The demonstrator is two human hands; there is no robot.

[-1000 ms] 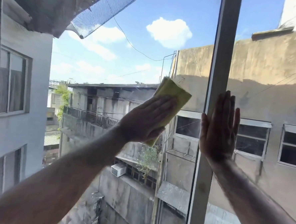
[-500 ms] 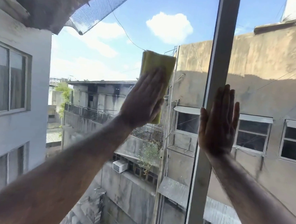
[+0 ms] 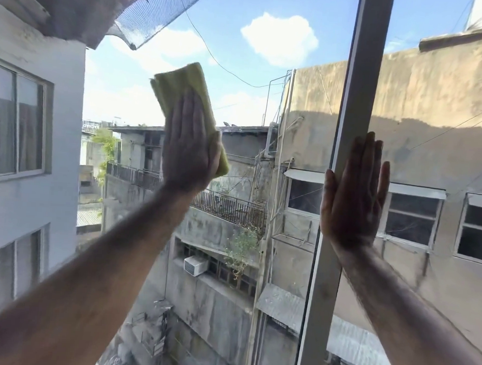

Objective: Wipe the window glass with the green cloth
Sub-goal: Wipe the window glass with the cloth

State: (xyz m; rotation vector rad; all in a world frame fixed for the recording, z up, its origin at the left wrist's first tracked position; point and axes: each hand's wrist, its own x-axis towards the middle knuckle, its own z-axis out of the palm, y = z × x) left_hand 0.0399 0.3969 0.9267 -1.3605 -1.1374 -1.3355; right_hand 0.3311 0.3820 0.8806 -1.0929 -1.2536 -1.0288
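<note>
My left hand (image 3: 190, 154) has slid left with the green cloth (image 3: 180, 88); straight fingers press it flat to the window glass (image 3: 247, 103), upper centre of frame. My right hand (image 3: 354, 195), fingers straight, lies flat against the window frame (image 3: 365, 63), centre right.

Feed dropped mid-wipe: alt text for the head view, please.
The left hand presses a folded yellow-green cloth flat against the clear window glass, fingers straight and pointing up. The right hand rests flat across the grey vertical window frame bar. Concrete buildings and blue sky show through the pane.
</note>
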